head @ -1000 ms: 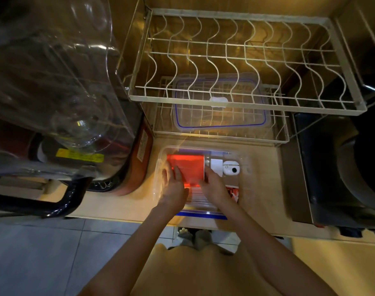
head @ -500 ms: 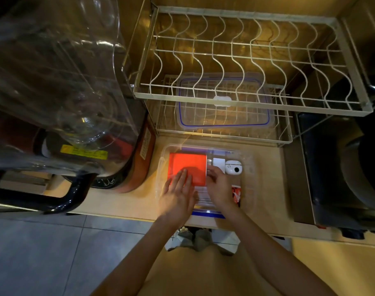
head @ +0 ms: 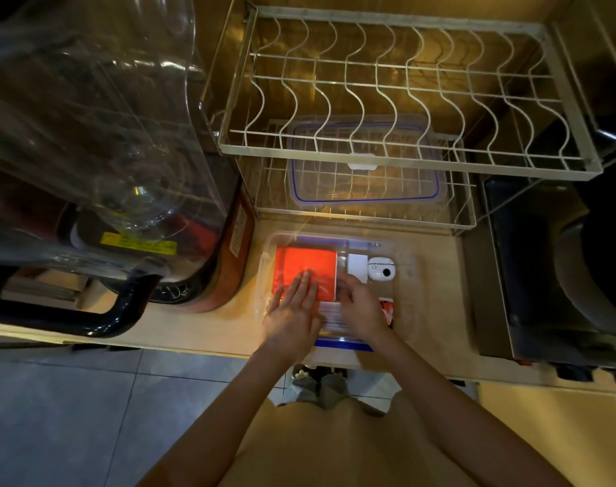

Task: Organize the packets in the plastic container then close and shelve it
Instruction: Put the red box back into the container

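In the head view, a clear plastic container (head: 410, 275) is sitting open on a light wooden counter (head: 208, 321), close to its front edge. An orange packet (head: 305, 267) is lying flat in the left half of the container. The left hand (head: 292, 318) is resting palm down with its fingers straight and close together, the fingertips (head: 305, 279) pressing on the near part of the orange packet; it is gripping nothing. The right hand (head: 361, 307) is lying just beside it over the middle of the container, fingers curled downward onto a pale striped packet (head: 329, 316) by the orange packet's right edge; whether it is actually pinching that packet cannot be told. Beyond the right hand, a small white box (head: 357, 268) and a rounded white device (head: 381, 269) are lying side by side at the far side of the container, and a red and white packet (head: 386, 311) is showing just to the right of the right wrist. A clear lid with a blue seal (head: 366, 163) is lying on the lower wire rack (head: 464, 212) behind the container, under an upper wire dish rack (head: 405, 82). A large clear jug (head: 88, 117) is filling the left of the picture, and a dark appliance (head: 563, 275) is standing on the right.
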